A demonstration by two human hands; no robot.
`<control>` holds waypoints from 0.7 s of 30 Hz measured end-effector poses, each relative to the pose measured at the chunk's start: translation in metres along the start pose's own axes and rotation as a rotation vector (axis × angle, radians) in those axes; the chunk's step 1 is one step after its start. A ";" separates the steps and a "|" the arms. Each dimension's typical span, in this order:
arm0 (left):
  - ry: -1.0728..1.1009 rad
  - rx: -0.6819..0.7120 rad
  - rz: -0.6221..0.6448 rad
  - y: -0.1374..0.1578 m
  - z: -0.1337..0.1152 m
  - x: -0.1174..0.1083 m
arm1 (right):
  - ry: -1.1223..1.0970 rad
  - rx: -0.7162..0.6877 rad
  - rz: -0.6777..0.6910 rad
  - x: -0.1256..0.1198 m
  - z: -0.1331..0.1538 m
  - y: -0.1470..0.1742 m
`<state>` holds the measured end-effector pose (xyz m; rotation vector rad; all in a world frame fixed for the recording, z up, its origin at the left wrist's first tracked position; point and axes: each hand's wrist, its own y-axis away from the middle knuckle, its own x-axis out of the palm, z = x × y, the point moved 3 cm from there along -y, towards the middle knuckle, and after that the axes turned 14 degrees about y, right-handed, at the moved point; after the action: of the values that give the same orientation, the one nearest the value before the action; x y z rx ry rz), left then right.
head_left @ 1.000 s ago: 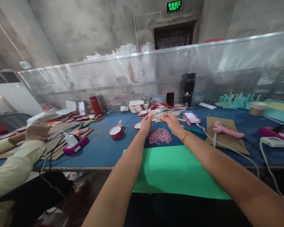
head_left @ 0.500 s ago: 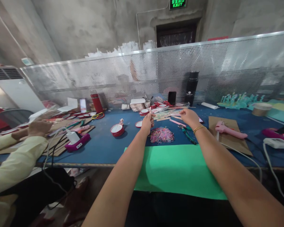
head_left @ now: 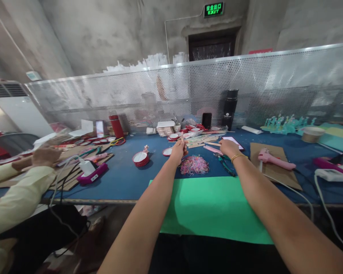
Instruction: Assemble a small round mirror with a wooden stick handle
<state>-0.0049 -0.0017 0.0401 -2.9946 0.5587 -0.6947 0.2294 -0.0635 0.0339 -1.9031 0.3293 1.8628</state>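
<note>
Nearest, one green sheet (head_left: 211, 209) spreads below both sets of fingers. One heap of multicoloured elastic loops (head_left: 194, 164) lies between the hands, just nearer than the fingertips. One pair of teal-handled pliers (head_left: 227, 166) lies below the right fingers, its handles pointing nearward; one pink rod (head_left: 212, 148) lies just left of those fingers.

The right hand (head_left: 230, 147) has its fingers bent together at the right end of one pale stick (head_left: 215, 144); whether they pinch it, I cannot tell. The stick's long axis runs nearly sideways, its free end pointing left, toward the left hand (head_left: 179, 150). The left fingers are curled together; I cannot tell whether they clasp anything.

Beyond the right fingers lies one phone (head_left: 234, 142), with one black flask (head_left: 230, 110) upright farther back. Several thin strips (head_left: 201, 140) lie beyond, between the two hands.
</note>
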 end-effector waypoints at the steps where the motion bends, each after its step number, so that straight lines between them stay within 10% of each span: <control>1: 0.001 -0.003 -0.001 0.001 0.000 0.001 | 0.031 -0.003 0.011 0.000 0.000 0.000; 21: -0.003 0.003 0.018 -0.002 0.001 -0.004 | 0.078 0.049 -0.075 0.001 0.010 -0.003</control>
<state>-0.0072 0.0018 0.0377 -2.9834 0.5825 -0.6897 0.2224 -0.0561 0.0331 -1.9317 0.3211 1.7199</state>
